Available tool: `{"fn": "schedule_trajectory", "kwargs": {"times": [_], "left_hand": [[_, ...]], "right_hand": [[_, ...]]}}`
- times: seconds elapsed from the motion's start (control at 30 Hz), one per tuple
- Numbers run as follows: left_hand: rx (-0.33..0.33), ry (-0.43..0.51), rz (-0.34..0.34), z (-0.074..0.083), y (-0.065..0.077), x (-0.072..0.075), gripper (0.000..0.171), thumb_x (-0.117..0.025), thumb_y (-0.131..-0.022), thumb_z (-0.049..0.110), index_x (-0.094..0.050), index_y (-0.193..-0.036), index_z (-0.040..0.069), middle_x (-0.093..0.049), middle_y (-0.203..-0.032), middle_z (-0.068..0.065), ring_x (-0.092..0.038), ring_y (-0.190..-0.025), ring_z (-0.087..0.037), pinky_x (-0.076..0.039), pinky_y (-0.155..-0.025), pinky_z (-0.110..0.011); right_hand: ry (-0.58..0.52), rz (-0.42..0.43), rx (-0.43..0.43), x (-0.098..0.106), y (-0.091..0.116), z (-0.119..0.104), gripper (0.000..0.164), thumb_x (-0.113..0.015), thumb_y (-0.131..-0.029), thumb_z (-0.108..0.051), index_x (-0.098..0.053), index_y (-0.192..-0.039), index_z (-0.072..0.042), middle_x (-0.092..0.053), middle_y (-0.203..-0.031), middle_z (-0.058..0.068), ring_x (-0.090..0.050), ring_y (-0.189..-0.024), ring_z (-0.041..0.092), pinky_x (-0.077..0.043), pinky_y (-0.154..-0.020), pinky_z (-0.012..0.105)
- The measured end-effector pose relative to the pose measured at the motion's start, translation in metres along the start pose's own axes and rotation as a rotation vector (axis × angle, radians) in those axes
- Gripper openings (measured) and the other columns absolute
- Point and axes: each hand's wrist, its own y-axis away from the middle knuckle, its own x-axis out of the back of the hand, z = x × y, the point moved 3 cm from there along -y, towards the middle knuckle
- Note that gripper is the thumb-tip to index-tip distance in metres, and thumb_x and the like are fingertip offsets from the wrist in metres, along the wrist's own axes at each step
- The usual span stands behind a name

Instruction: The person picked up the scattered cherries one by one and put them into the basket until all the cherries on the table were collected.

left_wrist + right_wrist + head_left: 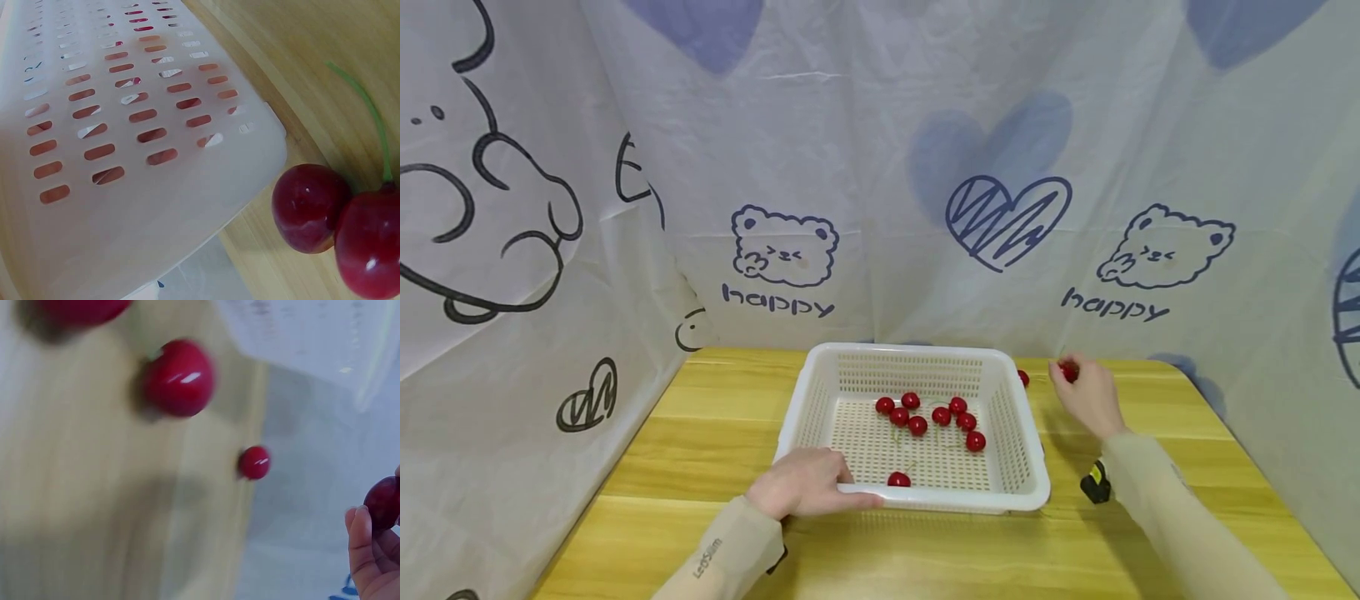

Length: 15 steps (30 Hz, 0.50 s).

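Observation:
A white perforated plastic basket (928, 498) stands on the table with several red cherries (917, 426) inside, some with green stems. My left hand (808, 482) grips its near rim at the left, thumb along the outside and fingers over the inner side. To the right of the basket, my right hand (1090, 398) pinches a dark red cherry (382, 503) above the table. Another cherry (1023, 378) lies just outside the basket's far right side. The left wrist view has two touching cherries (311, 208) on the wood beside the basket wall (144, 231).
The wooden table (700, 433) meets a white printed curtain (880, 233) behind and at the sides. Loose cherries (180, 378) lie on the wood in the right wrist view. A black and yellow device (1096, 482) sits at my right wrist.

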Motion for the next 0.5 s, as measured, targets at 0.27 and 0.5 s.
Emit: {"fn": "schedule_trajectory", "kwargs": {"times": [0.27, 0.5], "left_hand": [[0.007, 0.000, -0.001, 0.000, 0.000, 0.000, 0.067, -0.036, -0.073, 0.087, -0.042, -0.049, 0.024, -0.029, -0.047, 0.012, -0.024, -0.043, -0.005, -0.023, -0.040, -0.024], [0.013, 0.003, -0.007, 0.000, 0.000, 0.000, 0.067, -0.035, -0.073, 0.087, -0.041, -0.050, 0.024, -0.029, -0.048, 0.011, -0.023, -0.043, -0.005, -0.022, -0.040, -0.024]], "right_hand": [[-0.113, 0.028, -0.007, 0.012, -0.013, -0.038, 0.033, -0.051, -0.096, -0.038, -0.060, -0.097, -0.006, -0.059, -0.084, 0.010, -0.051, -0.073, 0.023, -0.048, -0.057, 0.031], [-0.192, 0.070, 0.044, 0.023, -0.025, -0.077, 0.040, -0.050, -0.095, -0.045, -0.061, -0.104, -0.008, -0.061, -0.091, 0.007, -0.054, -0.080, 0.021, -0.049, -0.065, 0.032]]}}
